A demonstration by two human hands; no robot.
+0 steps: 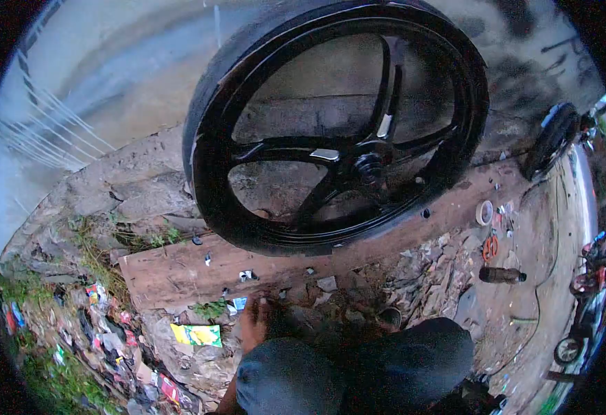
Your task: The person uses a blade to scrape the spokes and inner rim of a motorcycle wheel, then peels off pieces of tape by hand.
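Note:
My left hand [253,321] is low in the view, just beyond my left knee. Its fingers look curled at the edge of a dark area, and what they hold is lost in shadow. A dim shape [358,315] in front of my right knee may be my right hand, but its fingers do not show clearly. Close to it is a small round-rimmed object [389,317]. Beyond both hands, a black spoked motorcycle wheel with a tyre [199,145] stands upright, tilted, over a wooden plank [171,273]. Neither hand touches the wheel.
A wall [137,90] rises behind the plank. To the right lie a roll of tape [484,213], an orange-handled tool [490,247] and a dark bottle [502,275]. Another tyre [553,142] stands farther right. A yellow-green wrapper [196,335] and litter [120,339] cover the left ground.

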